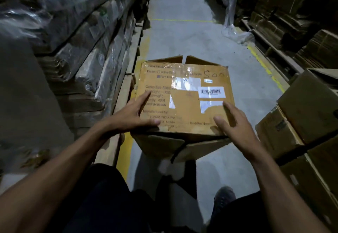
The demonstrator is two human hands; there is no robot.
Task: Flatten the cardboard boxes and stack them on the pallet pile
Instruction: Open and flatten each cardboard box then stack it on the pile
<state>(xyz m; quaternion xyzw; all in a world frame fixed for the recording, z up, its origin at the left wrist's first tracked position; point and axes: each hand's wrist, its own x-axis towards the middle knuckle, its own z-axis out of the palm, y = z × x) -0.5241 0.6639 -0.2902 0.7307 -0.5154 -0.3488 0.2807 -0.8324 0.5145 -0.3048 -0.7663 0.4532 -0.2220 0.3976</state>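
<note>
While both bare forearms reached forward over dark trousers, the left hand (136,113) and the right hand (236,121) lay with fingers straight and spread on the printed top face of the tan, partly collapsed cardboard box (184,95), pressing rather than gripping. That box sat in the aisle just ahead of the knees, its end flaps loose at the near and far edges. Beyond it ran grey concrete floor (182,37), with plastic-wrapped pallet stacks of flat cardboard (95,37) at left. Uneven pressure could probably skew the fold, or loose flaps might spring back open.
</note>
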